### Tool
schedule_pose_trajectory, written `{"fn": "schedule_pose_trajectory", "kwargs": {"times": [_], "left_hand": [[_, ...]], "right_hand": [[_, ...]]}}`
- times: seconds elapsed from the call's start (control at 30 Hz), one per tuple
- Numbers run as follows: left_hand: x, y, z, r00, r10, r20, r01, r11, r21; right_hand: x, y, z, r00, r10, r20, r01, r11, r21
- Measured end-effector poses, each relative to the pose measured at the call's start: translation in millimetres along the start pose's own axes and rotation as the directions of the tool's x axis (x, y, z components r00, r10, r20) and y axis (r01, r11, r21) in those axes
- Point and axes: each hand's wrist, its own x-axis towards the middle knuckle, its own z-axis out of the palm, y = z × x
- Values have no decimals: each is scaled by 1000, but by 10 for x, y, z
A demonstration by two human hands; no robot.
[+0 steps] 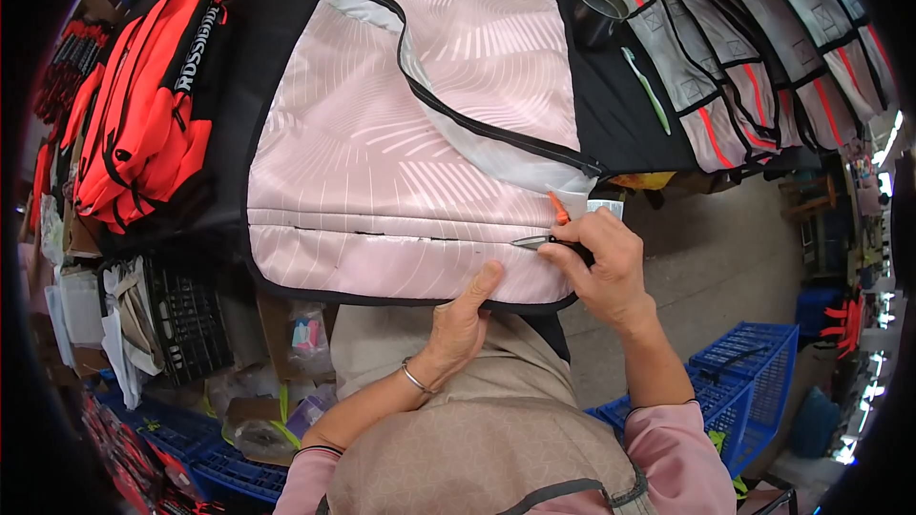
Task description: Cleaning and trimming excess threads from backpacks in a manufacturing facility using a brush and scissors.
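A pale pink patterned fabric panel (334,105) with black edging lies before me, its near edge reaching over my lap. My left hand (460,319) grips that near edge, thumb on top and the other fingers hidden underneath. In my right hand (606,262) are small thread snips (530,241), pinched between thumb and fingers, their pointed blades at the right end of a seam with dark gaps along it. An orange piece (559,208) sticks up beside those fingers; whether it belongs to the snips I cannot tell. A loose black zipper (448,107) with a whitish strip curves across the panel.
Red bags (148,105) are stacked at the left of the black-covered table (253,0). Grey pieces with black and red trim (735,48) lie at the right, beside a toothbrush (649,95) and a dark cup (599,14). Blue crates (744,391) stand low at the right.
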Motion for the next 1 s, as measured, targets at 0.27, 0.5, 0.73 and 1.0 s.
{"fn": "schedule_pose_trajectory", "kwargs": {"times": [0.27,0.5,0.73,1.0], "left_hand": [[88,-85,-121,992,65,-110,-56,995,83],[7,131,-472,970,5,-245,85,930,357],[-228,432,-1074,927,236,-292,-225,972,73],[-295,1196,-975,631,668,-394,-605,742,290]], "right_hand": [[34,98,108,1000,2,20,-4,997,82],[57,532,105,759,633,152,-427,308,850],[528,1492,2,735,641,-220,-512,738,439],[975,2232,193,891,292,-346,-386,889,-244]]}}
